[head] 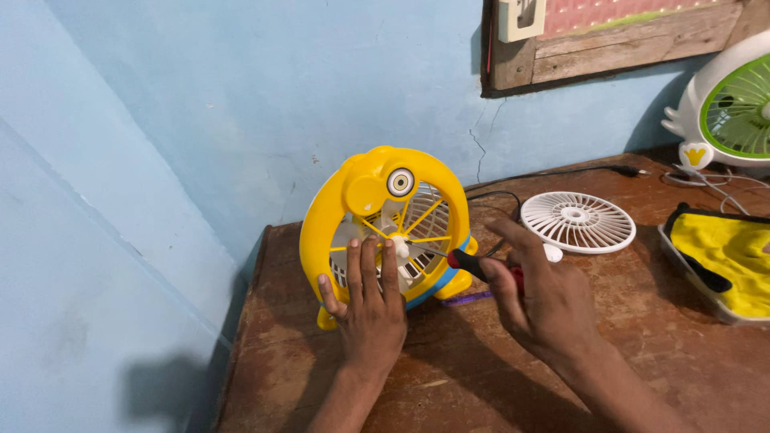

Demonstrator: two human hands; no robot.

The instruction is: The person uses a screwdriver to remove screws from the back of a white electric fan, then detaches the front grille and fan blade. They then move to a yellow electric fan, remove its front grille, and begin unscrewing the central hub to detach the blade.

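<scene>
A small yellow cartoon-shaped desk fan (365, 192) stands upright on the brown wooden table (481, 377), near its back left corner. My left hand (367, 301) lies flat against the fan's grille, fingers spread, steadying it. In my right hand (541, 297) is a screwdriver (465, 263) with a red and black handle. Its metal tip points left into the fan's white hub.
A loose white round fan grille (577, 221) lies on the table behind my right hand. A tray with a yellow cloth (734, 256) sits at the right edge. A white and green fan (734, 108) stands at the back right. Black cables (561, 172) run along the blue wall.
</scene>
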